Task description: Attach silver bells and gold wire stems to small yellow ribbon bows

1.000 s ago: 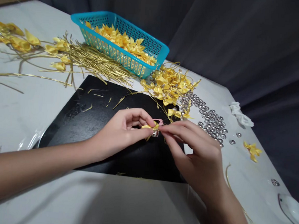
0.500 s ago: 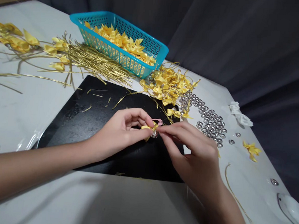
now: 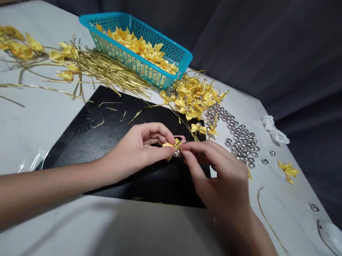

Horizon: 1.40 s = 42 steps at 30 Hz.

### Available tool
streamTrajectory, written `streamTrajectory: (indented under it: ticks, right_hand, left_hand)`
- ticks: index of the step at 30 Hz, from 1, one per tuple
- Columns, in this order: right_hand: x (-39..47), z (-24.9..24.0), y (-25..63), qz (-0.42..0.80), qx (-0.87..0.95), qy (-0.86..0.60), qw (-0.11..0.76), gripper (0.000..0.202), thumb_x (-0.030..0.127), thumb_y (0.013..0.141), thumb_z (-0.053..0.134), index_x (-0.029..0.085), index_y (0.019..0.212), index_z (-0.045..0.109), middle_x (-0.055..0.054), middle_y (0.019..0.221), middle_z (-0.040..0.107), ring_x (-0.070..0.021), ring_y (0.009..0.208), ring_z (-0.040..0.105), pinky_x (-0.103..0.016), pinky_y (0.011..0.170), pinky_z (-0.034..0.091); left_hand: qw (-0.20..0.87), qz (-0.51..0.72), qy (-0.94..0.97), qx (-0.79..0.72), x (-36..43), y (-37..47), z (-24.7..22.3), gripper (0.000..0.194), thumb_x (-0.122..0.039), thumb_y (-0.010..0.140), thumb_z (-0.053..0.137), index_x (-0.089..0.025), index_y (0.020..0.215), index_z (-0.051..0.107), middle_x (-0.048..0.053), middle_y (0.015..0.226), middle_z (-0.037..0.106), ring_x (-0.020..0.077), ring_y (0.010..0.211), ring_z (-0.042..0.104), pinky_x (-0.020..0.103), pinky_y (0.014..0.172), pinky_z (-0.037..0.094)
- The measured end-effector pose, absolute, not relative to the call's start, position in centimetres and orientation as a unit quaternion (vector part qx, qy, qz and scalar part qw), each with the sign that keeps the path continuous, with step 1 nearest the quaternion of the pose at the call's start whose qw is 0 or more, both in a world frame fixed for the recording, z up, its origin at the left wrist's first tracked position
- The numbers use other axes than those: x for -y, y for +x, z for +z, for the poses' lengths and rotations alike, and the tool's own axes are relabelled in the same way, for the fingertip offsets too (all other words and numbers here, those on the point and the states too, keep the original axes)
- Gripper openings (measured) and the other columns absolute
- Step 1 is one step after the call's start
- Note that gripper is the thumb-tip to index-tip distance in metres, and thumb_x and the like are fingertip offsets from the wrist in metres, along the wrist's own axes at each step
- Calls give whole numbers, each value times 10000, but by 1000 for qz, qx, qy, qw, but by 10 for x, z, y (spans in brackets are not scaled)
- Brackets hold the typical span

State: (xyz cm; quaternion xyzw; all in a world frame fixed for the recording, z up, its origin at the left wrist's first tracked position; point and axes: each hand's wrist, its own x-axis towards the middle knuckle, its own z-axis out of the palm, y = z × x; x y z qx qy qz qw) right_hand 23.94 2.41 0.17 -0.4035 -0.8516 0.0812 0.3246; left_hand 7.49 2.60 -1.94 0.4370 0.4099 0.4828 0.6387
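Over the black board (image 3: 119, 183), my left hand (image 3: 142, 145) pinches a small yellow ribbon bow (image 3: 177, 144) between thumb and fingertips. A silvery bell (image 3: 177, 153) hangs just under the bow's middle. From the other side, my right hand (image 3: 218, 167) has thumb and forefinger pressed together at the bow's right edge; the fingertips hide most of what they grip. Just behind the bow, on the board, a pink object (image 3: 182, 138) shows in part.
Behind the board stands a turquoise basket (image 3: 175, 74) of yellow bows. Gold cords (image 3: 113, 71) lie along its front. To the right are a heap of corded bows (image 3: 194, 94), silvery bells (image 3: 243, 143), a crumpled white piece (image 3: 274, 130) and a loose bow (image 3: 288, 172).
The bow has turned slightly, so more of its gold middle and the bell shows. My right fingers have shifted a little; both hands stay in nearly the same place.
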Motion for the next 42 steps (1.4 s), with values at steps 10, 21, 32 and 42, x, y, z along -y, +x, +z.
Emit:
streamTrajectory:
  ticks: [10, 21, 32, 42]
  right_hand:
    - [-17, -5, 231, 85, 807, -453, 369, 146, 85, 791, 578, 208, 830, 645, -8, 787, 712, -135, 652, 659, -253, 651, 558]
    - [-25, 2, 241, 123, 863, -358, 334, 280, 19, 776, 568, 222, 945, 661, -15, 904, 721, -142, 787, 674, -279, 760, 556]
    - [-23, 5, 233, 292, 755, -458, 368, 94, 116, 747, 634, 171, 810, 676, -39, 823, 682, -122, 715, 646, -206, 598, 569]
    - [-20, -6, 223, 333, 658, -548, 395, 76, 221, 680, 693, 151, 710, 685, -37, 683, 692, -121, 553, 627, -195, 457, 532]
  left_hand:
    - [616, 481, 452, -430, -26, 75, -19, 24, -164, 686, 682, -141, 687, 677, 9, 707, 704, 139, 720, 642, 213, 677, 480]
    - [618, 493, 451, -415, -26, 73, -20, 71, -185, 742, 652, -161, 678, 673, -30, 658, 660, 94, 675, 605, 164, 653, 453]
    - [566, 366, 577, -461, -21, 78, -21, 151, -278, 773, 564, -148, 711, 609, 16, 728, 629, 128, 640, 559, 205, 543, 406]
    - [391, 342, 718, -463, -20, 80, -22, 147, -213, 816, 476, -174, 776, 611, 17, 755, 624, 119, 614, 527, 186, 542, 387]
